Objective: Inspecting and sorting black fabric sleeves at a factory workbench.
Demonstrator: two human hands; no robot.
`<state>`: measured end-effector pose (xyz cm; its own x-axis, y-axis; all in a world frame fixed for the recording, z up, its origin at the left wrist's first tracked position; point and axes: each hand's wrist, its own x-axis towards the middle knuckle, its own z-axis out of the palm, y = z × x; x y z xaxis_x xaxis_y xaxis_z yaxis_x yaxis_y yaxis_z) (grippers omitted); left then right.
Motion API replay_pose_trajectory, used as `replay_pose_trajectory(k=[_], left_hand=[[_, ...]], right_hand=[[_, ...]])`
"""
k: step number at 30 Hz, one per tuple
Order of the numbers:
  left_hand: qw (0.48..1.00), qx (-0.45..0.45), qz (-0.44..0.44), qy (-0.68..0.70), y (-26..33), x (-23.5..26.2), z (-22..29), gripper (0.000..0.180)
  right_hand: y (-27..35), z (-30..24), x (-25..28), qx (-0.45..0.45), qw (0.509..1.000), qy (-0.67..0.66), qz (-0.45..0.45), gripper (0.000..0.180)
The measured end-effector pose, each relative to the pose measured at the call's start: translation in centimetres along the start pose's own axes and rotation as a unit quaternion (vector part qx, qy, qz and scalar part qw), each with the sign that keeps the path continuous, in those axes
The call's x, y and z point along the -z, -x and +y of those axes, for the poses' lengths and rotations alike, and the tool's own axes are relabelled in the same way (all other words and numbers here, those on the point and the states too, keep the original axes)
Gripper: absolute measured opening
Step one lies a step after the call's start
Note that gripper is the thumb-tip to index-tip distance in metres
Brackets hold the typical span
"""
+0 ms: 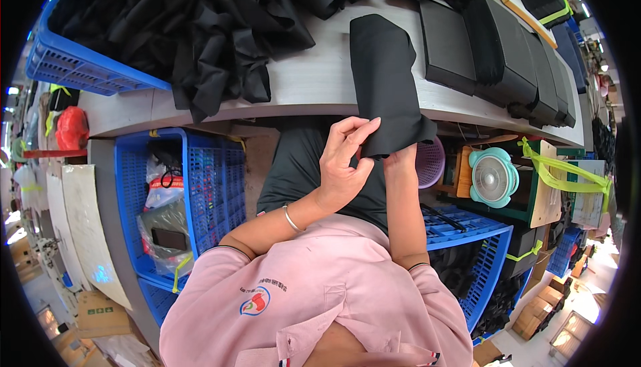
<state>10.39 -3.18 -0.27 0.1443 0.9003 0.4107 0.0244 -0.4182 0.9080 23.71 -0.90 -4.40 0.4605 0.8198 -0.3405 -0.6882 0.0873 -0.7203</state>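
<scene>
A long piece of folded black cloth [387, 80] stretches from my hands across the near edge of the table. My left hand [344, 165] is at its near left corner, its fingers stretched and the thumb apart, with fingertips touching the cloth edge. Holding the near end from below is my right hand [400, 161], whose fingers are mostly hidden under the fabric. Loose black cloth pieces [227, 33] lie heaped beyond, to the left. Flat black stacks [451, 43] stand in a row on the right of the table.
A blue basket [70, 60] sits at the table's far left. Another blue crate [217, 173] with bags and a phone stands by my left side. A turquoise fan [494, 176], a purple basket [431, 163] and a blue crate [491, 253] are on my right.
</scene>
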Motion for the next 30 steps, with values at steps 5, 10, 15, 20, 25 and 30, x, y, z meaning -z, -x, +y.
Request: replay_pose_trajectory(k=[5, 10, 15, 20, 25, 30], left_hand=[[1.000, 0.008, -0.006, -0.013, 0.0, 0.4, -0.5, 0.067], [1.000, -0.010, -0.004, -0.010, -0.8, 1.6, -0.3, 0.057], [0.995, 0.084, 0.026, -0.046, -0.7, 2.4, -3.8, 0.039], [0.968, 0.224, 0.083, 0.071, 0.2, 3.3, -8.0, 0.033], [0.904, 0.341, 0.060, 0.251, 1.7, -0.1, -8.7, 0.024], [0.869, 0.385, 0.007, 0.311, 1.0, -0.9, -8.4, 0.020]], right_hand=[[0.0, 0.1, -0.8, -0.003, 1.000, 0.016, -0.013, 0.040], [-0.5, -0.3, -2.0, 0.011, 0.998, -0.040, -0.038, 0.041], [-3.3, 1.1, -0.4, 0.208, 0.739, 0.641, -0.017, 0.033], [-0.9, -1.1, -1.2, 0.096, 0.868, 0.441, -0.207, 0.031], [-0.4, 3.3, -1.6, 0.415, 0.487, 0.768, -0.030, 0.028], [0.2, 1.8, -2.6, 0.303, 0.478, 0.822, -0.070, 0.036]])
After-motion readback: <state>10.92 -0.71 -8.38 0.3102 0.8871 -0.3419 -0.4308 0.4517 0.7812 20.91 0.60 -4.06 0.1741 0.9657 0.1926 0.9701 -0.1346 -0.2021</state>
